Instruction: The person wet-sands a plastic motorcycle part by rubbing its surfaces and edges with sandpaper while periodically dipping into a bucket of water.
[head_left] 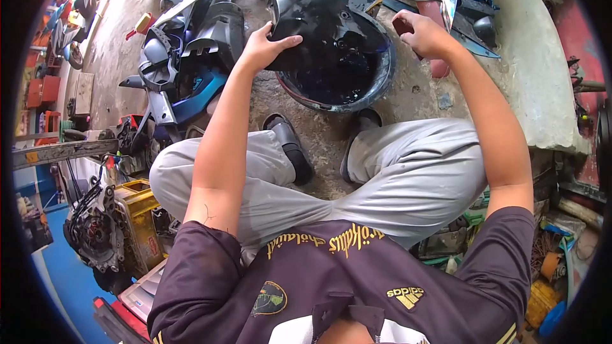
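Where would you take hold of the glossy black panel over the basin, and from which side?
Probably the left edge of the black panel, coming from the person's left: that edge extends past the basin, and the left hand holds there, thumb over the face. The broad, curved, wet-looking middle would likely be slippery.

Most fingers of the left hand (261, 50) are hidden behind the black panel (309, 25), which also covers part of the tub's rim (382, 84). The right hand (428, 33) obscures a small dark thing (403, 25), unidentifiable. The shirt badge (270, 298) is too small to read.
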`<state>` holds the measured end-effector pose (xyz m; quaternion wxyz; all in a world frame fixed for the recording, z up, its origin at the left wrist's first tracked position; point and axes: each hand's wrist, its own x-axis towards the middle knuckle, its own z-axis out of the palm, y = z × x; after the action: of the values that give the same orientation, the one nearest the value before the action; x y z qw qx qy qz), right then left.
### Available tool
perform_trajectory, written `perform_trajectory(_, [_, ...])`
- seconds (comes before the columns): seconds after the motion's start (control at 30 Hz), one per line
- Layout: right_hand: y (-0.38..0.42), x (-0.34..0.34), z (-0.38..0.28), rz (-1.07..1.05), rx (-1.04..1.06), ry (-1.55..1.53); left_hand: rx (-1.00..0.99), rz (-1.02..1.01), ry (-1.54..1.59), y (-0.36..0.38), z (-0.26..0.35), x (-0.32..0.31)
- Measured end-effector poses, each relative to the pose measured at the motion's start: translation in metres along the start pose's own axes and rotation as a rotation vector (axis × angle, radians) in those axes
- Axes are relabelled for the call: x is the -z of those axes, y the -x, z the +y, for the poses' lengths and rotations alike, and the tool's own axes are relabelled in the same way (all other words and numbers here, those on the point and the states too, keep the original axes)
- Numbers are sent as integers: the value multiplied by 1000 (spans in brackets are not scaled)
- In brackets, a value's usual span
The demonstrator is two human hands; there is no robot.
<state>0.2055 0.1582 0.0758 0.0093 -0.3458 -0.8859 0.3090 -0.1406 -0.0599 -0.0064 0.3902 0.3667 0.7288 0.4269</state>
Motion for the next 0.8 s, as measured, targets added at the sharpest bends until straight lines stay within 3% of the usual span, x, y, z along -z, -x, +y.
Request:
perform_trajectory(0.03, [-5,-1,11,6,29,21,20,-2,20,32,38,-9])
perform_trajectory(0.17, [-9,-1,18,38,36,66,140,5,157,7,-18,-22])
perform_trajectory(0.3, [-11,-3,20,43,24,146,151,-47,91,25,-3,-30])
perform_trajectory(0.43, [-10,-6,9,-9,-20,130,102,42,-122,31,-7,-41])
perform_trajectory(0.53, [-8,-10,6,-23,16,170,120,165,-579,36,-10,-52])
perform_trajectory(0.57, [-9,-14,9,-31,30,187,223,154,-646,44,1,-56])
perform_trajectory(0.67, [-11,-22,14,12,55,200,106,245,-787,43,-5,-56])
perform_trajectory(0.77, [-15,-31,19,101,118,202,-235,352,-821,40,-11,-59])
perform_trajectory(0.8, [-16,-34,22,132,143,203,-300,295,-918,40,-5,-60])
